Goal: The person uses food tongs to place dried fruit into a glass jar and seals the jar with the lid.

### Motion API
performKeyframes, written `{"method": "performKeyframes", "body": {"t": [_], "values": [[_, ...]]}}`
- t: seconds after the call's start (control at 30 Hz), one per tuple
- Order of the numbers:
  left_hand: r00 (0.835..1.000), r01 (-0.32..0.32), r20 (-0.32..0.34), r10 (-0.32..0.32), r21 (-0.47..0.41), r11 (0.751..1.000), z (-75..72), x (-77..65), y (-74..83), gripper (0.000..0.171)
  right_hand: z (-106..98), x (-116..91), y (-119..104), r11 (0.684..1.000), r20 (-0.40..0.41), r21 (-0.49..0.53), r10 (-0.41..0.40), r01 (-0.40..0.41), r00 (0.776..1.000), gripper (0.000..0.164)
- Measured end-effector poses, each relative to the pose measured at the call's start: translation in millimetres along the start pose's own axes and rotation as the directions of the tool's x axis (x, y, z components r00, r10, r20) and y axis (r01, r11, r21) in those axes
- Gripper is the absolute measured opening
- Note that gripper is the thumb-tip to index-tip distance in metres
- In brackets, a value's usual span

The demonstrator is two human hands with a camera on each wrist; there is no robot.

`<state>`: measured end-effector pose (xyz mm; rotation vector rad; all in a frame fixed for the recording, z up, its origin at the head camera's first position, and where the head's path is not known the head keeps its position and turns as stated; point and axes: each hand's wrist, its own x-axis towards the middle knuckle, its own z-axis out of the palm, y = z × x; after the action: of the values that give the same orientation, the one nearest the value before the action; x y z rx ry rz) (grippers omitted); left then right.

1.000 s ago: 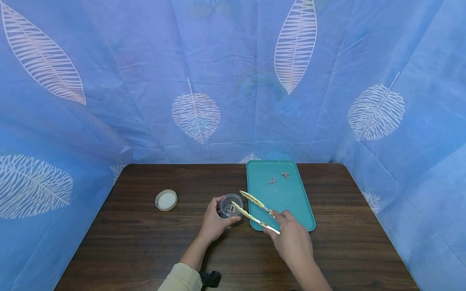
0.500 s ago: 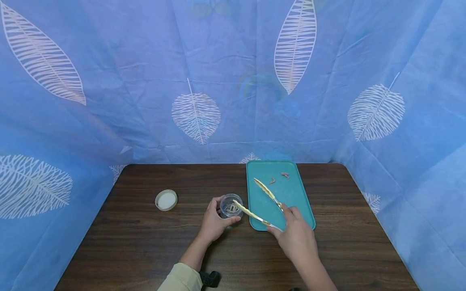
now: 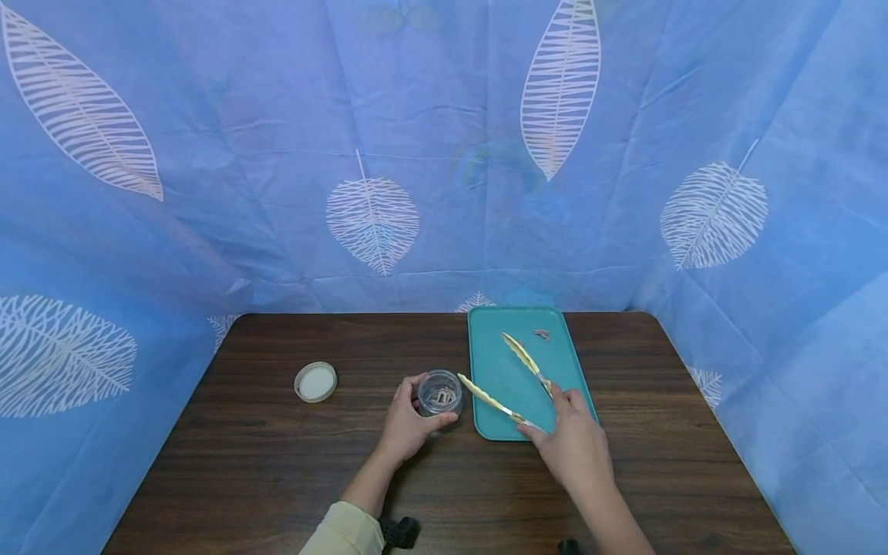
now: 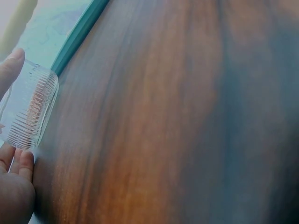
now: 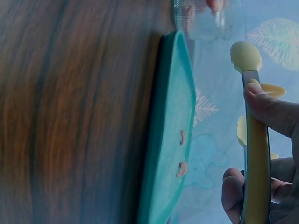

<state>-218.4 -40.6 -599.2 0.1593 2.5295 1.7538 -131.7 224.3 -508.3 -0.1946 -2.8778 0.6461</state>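
Note:
My left hand [image 3: 405, 425] holds a clear jar [image 3: 440, 391] upright on the table, thumb on the near side and fingers behind. Several small pinkish-brown pieces lie at the bottom of the jar, and its ribbed wall shows in the left wrist view [image 4: 30, 107]. In my right hand [image 3: 574, 441] is a pair of tongs [image 3: 522, 354] with pale yellow tips, its arms spread wide above the teal tray [image 3: 489, 422]. Nothing is between the tips. On the tray lie small pinkish pieces [image 3: 542, 334]; the right wrist view shows two pieces [image 5: 181, 169] there.
A round lid [image 3: 316, 382] with a white inside lies on the dark wooden table [image 3: 264, 462], left of the jar. Behind the table hangs a blue leaf-patterned cloth [image 3: 444, 154].
My right hand has carried the spread tongs rightward, off the jar's mouth and over the tray. The left hand and the jar have stayed in place.

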Motion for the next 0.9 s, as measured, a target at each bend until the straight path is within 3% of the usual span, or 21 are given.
{"method": "performKeyframes", "body": {"t": [0.27, 0.9], "values": [[1.0, 0.003, -0.001, -0.003, 0.005, 1.0, -0.5, -0.9, 0.6, 0.087, 7.1, 8.4, 15.3, 1.0, 0.005, -0.018, 0.02, -0.02, 1.0, 0.094], [1.0, 0.001, 0.013, 0.0, -0.005, 1.0, -1.8, -2.1, 1.4, 0.086, 20.3, 33.1, 38.0, 0.991, 0.105, -0.05, 0.13, -0.126, 0.986, 0.095]]}}
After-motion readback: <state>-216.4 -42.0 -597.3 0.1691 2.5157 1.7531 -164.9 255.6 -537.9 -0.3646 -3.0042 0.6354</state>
